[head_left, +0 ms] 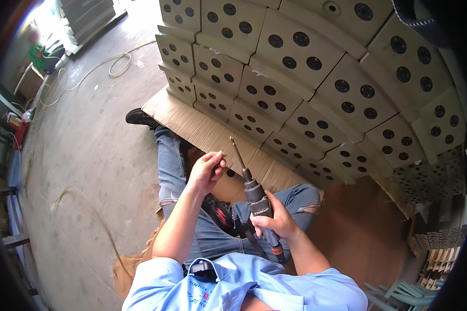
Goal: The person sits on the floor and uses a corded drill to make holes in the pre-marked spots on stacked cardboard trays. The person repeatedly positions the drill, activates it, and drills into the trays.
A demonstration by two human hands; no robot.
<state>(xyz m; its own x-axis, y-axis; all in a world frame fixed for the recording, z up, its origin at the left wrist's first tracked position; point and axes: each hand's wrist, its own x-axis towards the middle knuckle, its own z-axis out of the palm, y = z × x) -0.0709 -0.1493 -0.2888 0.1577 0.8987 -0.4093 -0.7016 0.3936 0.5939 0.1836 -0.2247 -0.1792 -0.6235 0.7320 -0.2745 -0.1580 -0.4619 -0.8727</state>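
Observation:
In front of my lap, my right hand (276,220) is wrapped round a dark inline power screwdriver (256,194). Its long thin bit (237,153) points up and away, toward the stacked pale blocks. My left hand (207,172) is held up just left of the bit, apart from it, with thumb and fingertips pinched together. A small dark thing seems to show under those fingers, too small to make out. The pale blocks (275,96) rise in a tall stack ahead, most faces bearing round black discs in groups.
A flattened cardboard sheet (192,116) lies between my legs and the stack. Brown board (347,228) covers the floor at right. A pale hose (120,67) snakes over the concrete floor (88,140). Far left, a person in green (39,57) sits near a red object (16,129).

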